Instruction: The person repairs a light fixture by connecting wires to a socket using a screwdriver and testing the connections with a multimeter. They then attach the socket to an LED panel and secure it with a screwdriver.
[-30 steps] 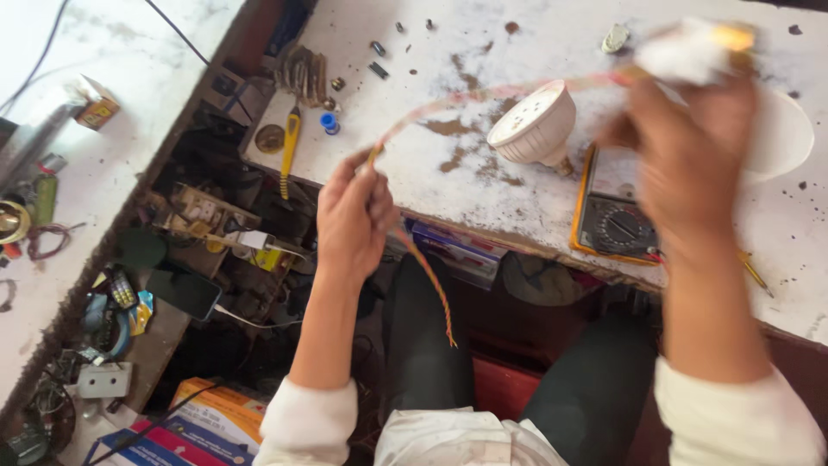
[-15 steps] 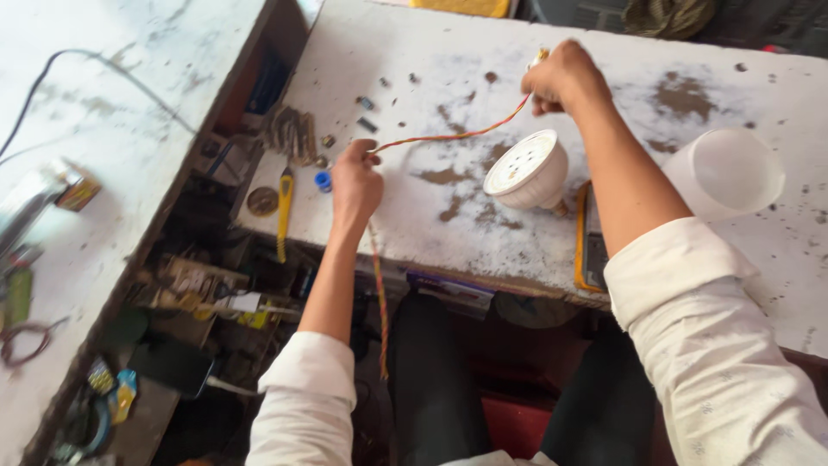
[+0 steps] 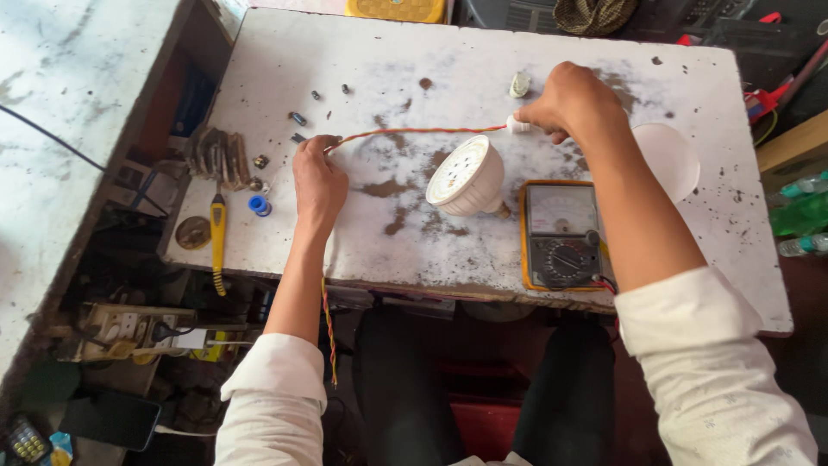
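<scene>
Since the earlier frame, the twisted wire has been lowered onto the worktop. It is pinched taut in each grip, left hand and right hand. Pulled harder, its white end piece could be torn off.

A yellow-framed meter with a pale, rectangular dial window and a black round knob is lying on the table at about 4 o'clock from the centre. At 3 o'clock, at the right edge, green bottles are showing pale labels. A dark phone screen is lying at 8 o'clock.
</scene>
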